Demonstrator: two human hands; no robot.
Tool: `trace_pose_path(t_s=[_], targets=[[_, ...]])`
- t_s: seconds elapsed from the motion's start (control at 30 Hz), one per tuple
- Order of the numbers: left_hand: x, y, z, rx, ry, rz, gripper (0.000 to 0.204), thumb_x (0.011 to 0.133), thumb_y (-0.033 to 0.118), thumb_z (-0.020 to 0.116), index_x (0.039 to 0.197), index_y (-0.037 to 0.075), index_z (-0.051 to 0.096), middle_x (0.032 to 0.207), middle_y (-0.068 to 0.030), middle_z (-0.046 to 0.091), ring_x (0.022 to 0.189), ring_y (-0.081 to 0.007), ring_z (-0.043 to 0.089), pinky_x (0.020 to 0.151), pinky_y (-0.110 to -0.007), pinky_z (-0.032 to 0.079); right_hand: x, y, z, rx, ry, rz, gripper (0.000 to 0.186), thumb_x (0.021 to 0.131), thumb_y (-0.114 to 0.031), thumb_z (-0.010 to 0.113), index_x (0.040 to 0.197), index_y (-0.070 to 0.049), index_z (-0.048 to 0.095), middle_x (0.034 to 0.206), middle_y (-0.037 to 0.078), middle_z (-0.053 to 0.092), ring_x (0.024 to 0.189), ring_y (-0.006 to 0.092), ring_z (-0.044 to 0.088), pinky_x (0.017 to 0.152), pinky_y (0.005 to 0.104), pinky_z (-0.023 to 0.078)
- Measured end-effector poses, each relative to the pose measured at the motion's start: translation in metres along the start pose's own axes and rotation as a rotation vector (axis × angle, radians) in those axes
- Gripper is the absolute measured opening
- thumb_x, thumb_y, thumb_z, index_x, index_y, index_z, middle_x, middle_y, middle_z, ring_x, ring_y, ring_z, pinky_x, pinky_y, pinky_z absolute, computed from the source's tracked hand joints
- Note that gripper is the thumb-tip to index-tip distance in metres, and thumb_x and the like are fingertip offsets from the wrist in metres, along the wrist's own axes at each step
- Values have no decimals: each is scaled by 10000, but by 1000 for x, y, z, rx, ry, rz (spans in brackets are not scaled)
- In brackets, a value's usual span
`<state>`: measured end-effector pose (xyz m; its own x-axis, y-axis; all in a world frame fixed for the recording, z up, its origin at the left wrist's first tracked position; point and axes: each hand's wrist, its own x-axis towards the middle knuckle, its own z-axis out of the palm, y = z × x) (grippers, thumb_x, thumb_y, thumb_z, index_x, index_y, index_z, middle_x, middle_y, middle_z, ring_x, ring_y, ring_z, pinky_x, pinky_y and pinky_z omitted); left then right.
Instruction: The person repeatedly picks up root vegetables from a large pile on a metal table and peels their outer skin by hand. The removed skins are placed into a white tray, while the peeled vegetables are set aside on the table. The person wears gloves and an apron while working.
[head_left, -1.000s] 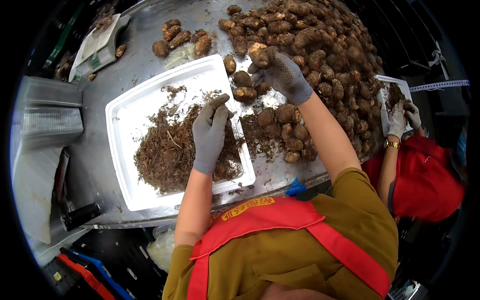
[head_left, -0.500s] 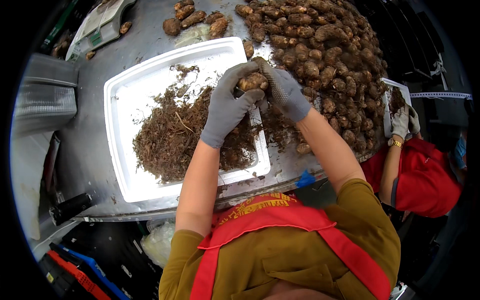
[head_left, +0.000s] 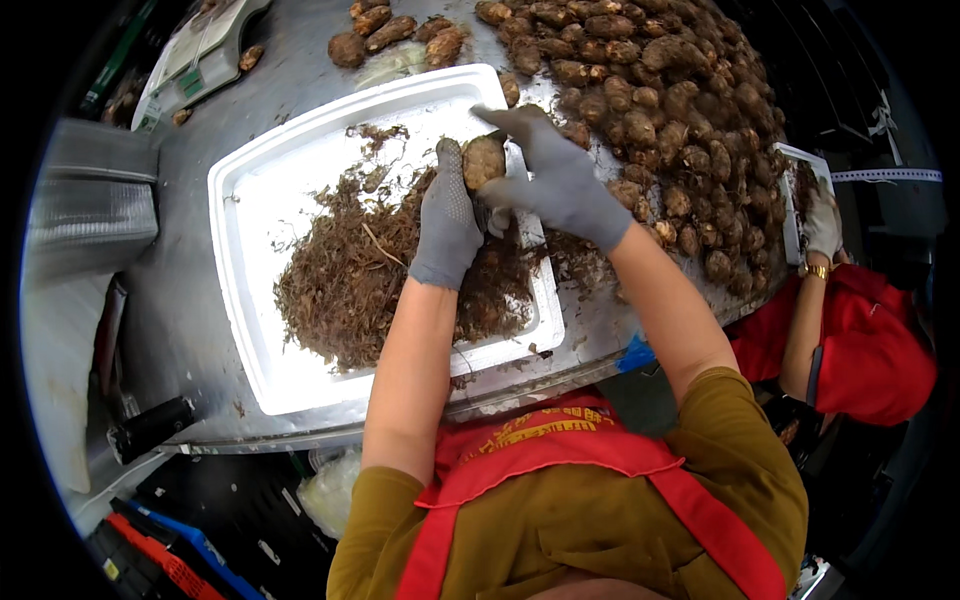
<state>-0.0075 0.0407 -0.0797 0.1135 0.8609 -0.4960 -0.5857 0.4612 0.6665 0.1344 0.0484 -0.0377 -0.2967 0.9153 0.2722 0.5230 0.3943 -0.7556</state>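
Observation:
Both of my hands wear grey work gloves and are over the right part of a white foam tray (head_left: 243, 345). Between them is a brown taro corm (head_left: 484, 162), its rough skin showing. My left hand (head_left: 449, 222) grips the corm from its left side and from below. On the other side my right hand (head_left: 562, 185) has its fingers apart, the forefinger stretched out above the corm and the thumb close by its lower edge; whether the thumb touches cannot be made out. A heap of shredded brown peel fibres (head_left: 340, 285) lies in the tray below.
A large pile of taro corms (head_left: 690, 130) covers the table's right side; several more (head_left: 390, 34) lie beyond the tray. A scale (head_left: 205, 60) stands at far left. At right, a co-worker's gloved hand (head_left: 822, 225) is by another white tray (head_left: 790, 160). A metal table (head_left: 180, 310) supports everything.
The corm has turned and moved slightly left in my hands. My right hand has opened off it, while my left has shifted its grip. The co-worker's hands have moved a little.

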Motion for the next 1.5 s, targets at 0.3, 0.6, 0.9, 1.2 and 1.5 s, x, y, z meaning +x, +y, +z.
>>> trace_pose_path(t_s=[0.3,0.6,0.9,1.2,1.5], targets=[[8,-12,-16,102,-252,124,494,1057,380,346,1226,-20,581,684,-84,626,477,-110,488,448,-231,387,104,60,9,264,28,124,492,864,-292,672,1216,38,572,1047,144,652,909,212,664,771,303,553],[9,-11,-17,119,-236,143,457,1048,342,376,1223,-29,576,697,-73,626,505,-92,511,444,-229,400,133,121,-13,-520,-311,432,608,948,-532,399,1197,-17,608,1181,187,631,987,317,659,899,426,526],[9,-11,-18,155,-206,171,405,1048,256,393,1256,-53,551,712,-84,627,512,-98,501,451,-233,394,91,133,-11,20,-10,414,480,869,-328,626,1267,-61,604,1066,123,689,948,206,662,881,330,513],[12,-10,-14,190,-218,234,393,1034,243,440,1264,-61,538,752,-67,623,575,-93,543,493,-241,428,46,107,-57,1339,80,644,322,988,-283,555,1210,-51,592,1145,144,622,993,255,639,802,385,586],[2,-3,-10,488,-170,379,708,941,388,621,1457,-11,344,1022,-120,647,752,-124,605,661,-268,509,37,90,-44,1483,-189,715,407,1006,-336,500,1245,-8,539,1040,160,661,788,267,702,675,369,629]])
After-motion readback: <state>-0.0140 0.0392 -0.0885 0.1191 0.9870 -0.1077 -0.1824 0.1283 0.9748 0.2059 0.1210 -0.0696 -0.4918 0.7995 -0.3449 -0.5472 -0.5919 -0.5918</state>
